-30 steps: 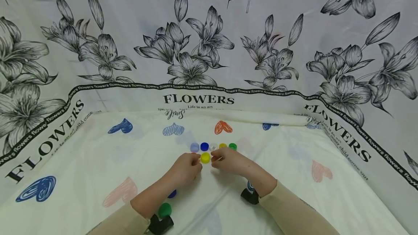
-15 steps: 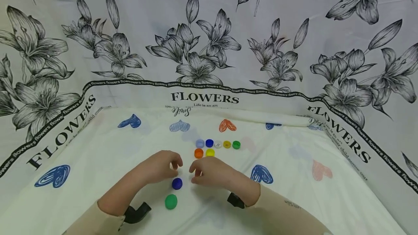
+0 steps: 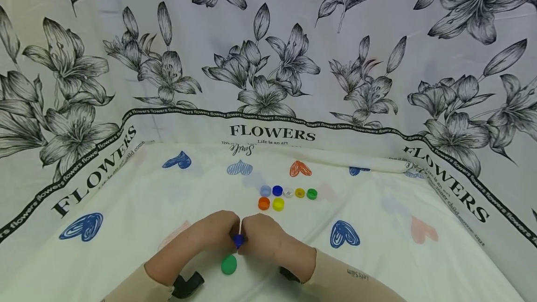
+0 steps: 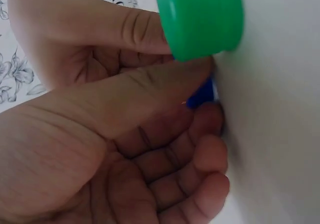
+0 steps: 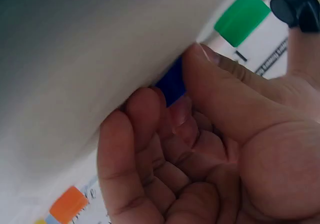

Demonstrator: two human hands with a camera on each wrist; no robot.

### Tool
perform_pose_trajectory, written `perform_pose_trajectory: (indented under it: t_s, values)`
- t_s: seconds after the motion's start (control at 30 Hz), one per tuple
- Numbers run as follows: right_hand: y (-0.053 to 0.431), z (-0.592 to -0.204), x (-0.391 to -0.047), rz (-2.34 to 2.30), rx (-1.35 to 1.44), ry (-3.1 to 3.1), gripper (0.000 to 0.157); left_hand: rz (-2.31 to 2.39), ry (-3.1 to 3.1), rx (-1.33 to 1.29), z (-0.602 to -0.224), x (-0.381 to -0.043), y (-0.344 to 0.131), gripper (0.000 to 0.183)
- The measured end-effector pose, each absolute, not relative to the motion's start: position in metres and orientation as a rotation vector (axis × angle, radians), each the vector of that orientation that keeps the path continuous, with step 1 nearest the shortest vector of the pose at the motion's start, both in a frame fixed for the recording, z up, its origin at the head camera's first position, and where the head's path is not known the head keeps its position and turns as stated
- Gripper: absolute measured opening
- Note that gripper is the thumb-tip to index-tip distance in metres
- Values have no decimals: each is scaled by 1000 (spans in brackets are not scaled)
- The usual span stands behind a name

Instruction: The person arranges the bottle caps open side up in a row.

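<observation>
A dark blue bottle cap (image 3: 238,240) sits low between my two hands, on the cloth. My left hand (image 3: 219,231) pinches it from the left, with thumb and curled fingers showing in the left wrist view. From the other side my right hand (image 3: 268,236) pinches the same cap; in the right wrist view its blue side (image 5: 172,83) shows between thumb and fingers. Much of the cap is covered by the fingers. Just in front of the hands, nearer to me, lies a larger green cap (image 3: 229,264), big in the left wrist view (image 4: 200,22).
Beyond the hands, a back row holds light blue (image 3: 265,191), dark blue (image 3: 277,190), clear (image 3: 288,192), yellow (image 3: 299,192) and green (image 3: 312,194) caps. An orange cap (image 3: 264,203) and a yellow cap (image 3: 278,204) form a nearer row. A heart-print cloth (image 3: 377,246) covers the surface.
Both hands have come back from the orange and yellow caps, which now stand side by side uncovered. They have closed in on the blue cap and grip it.
</observation>
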State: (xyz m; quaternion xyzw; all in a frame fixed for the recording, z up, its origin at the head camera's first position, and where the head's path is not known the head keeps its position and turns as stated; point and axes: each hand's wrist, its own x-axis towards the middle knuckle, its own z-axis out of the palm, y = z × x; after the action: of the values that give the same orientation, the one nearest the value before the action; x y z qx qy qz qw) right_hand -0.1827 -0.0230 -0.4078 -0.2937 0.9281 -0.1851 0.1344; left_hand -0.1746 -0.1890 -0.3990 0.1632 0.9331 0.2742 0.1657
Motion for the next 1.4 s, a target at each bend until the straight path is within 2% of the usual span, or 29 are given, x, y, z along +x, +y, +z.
perform_pose_trajectory:
  t_s: [0.17, 0.4, 0.63, 0.9, 1.13, 1.4]
  values:
    - [-12, -403, -189, -596, -870, 2677, 18, 815, 2637, 538, -398, -180, -185, 19]
    - [14, -395, -200, -702, -928, 2654, 7, 951, 2618, 595, -391, -193, -176, 3]
    - [53, -384, -211, -955, -781, 2566, 16, 1260, 2564, 461, -388, -212, -147, 16]
    - [88, -397, -234, -1217, -538, 2421, 20, 1312, 2757, 434, -405, -212, -107, 13]
    - [109, -392, -256, -1195, -356, 2379, 20, 1445, 2666, 439, -413, -210, -104, 22]
    - [126, -400, -275, -1124, -197, 2437, 20, 1357, 2663, 372, -383, -218, -126, 21]
